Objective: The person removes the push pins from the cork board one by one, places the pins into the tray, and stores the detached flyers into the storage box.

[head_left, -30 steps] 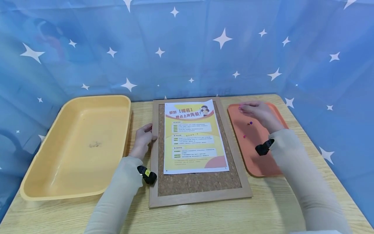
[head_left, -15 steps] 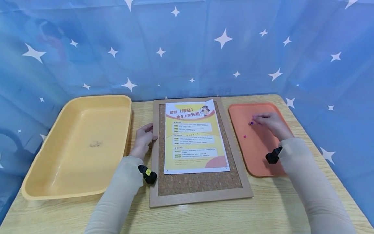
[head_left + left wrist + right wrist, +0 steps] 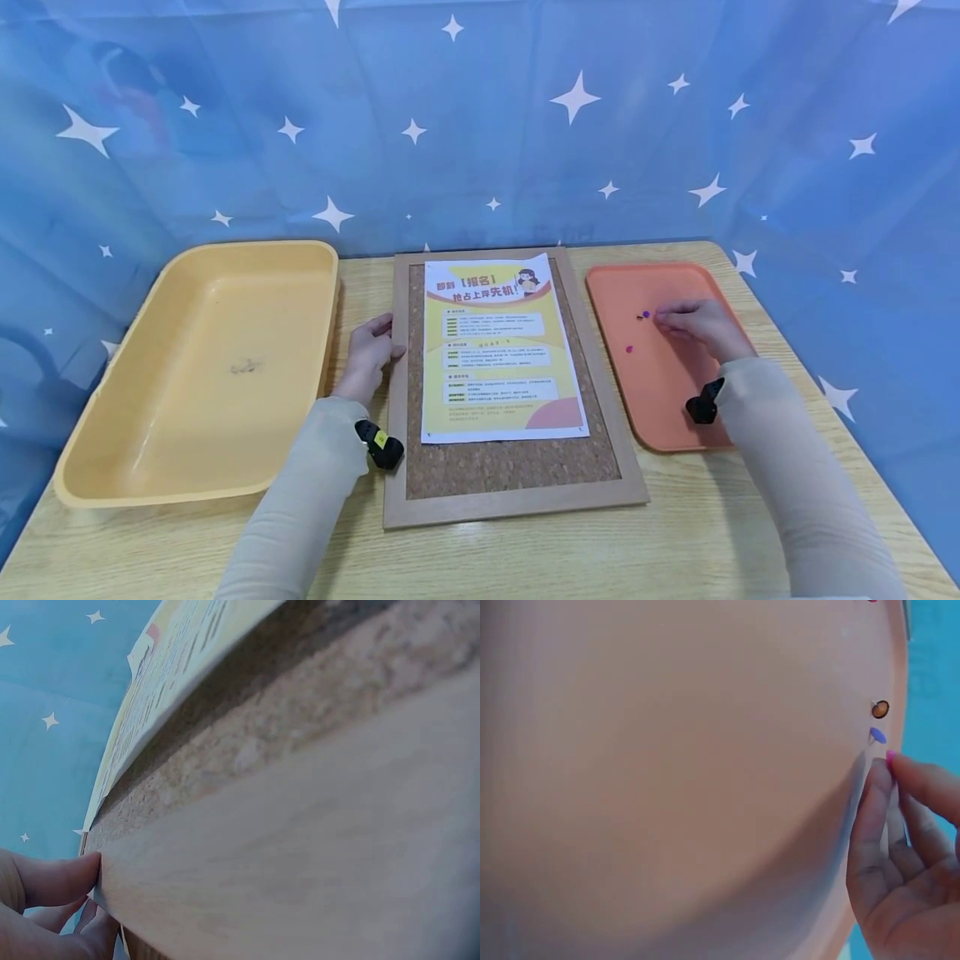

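My left hand (image 3: 366,360) grips the left edge of a wood-framed corkboard (image 3: 517,471), thumb against the frame and fingers behind it, as the left wrist view shows. A yellow printed poster (image 3: 495,350) lies on the cork. Over the orange tray (image 3: 675,408), my right hand (image 3: 701,325) pinches a pink thumbtack (image 3: 890,756) between thumb and fingertips. Just beyond the fingertips, a purple thumbtack (image 3: 877,736) and a gold-coloured one with a dark rim (image 3: 880,709) lie on the tray. Another pink thumbtack (image 3: 629,350) lies nearer the tray's left side.
A large yellow basin (image 3: 187,433) stands left of the corkboard, with a dark smudge on its bottom. All rest on a pale wooden table (image 3: 525,558). A blue curtain (image 3: 480,167) with white stars hangs behind and along the sides.
My right hand has come from the tray's far left part toward me and to the right, carrying the pink thumbtack. My left hand has stayed on the corkboard's edge.
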{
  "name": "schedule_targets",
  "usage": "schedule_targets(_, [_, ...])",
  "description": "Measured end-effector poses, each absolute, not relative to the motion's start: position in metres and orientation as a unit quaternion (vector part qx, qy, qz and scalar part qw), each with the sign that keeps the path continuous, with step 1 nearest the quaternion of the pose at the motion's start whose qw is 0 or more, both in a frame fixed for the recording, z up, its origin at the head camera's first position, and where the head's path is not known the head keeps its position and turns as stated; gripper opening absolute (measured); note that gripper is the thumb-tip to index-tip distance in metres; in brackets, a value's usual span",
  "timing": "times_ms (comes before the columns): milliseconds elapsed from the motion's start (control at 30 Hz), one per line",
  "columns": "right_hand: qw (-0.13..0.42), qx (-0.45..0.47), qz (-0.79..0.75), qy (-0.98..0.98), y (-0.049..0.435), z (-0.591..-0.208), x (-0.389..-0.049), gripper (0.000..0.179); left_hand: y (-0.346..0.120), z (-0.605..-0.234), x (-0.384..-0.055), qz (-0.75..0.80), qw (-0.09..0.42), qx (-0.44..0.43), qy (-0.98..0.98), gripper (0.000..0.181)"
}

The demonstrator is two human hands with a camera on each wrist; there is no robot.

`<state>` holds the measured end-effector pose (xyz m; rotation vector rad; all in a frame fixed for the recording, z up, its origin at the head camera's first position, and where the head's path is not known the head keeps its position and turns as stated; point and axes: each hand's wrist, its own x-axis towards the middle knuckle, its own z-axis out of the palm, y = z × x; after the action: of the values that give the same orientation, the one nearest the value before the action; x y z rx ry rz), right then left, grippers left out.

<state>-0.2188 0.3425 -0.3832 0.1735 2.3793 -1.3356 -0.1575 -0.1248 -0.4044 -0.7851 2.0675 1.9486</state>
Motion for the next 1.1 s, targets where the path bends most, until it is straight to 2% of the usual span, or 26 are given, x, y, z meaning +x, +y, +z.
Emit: schedule_targets(1100, [0.202, 0.063, -0.412, 0.886, 0.3390, -0.3817, -0.2164, 0.053, -0.1227, -0.3996, -0.1553, 0.659, 0.090, -0.272, 0.695, 0.065])
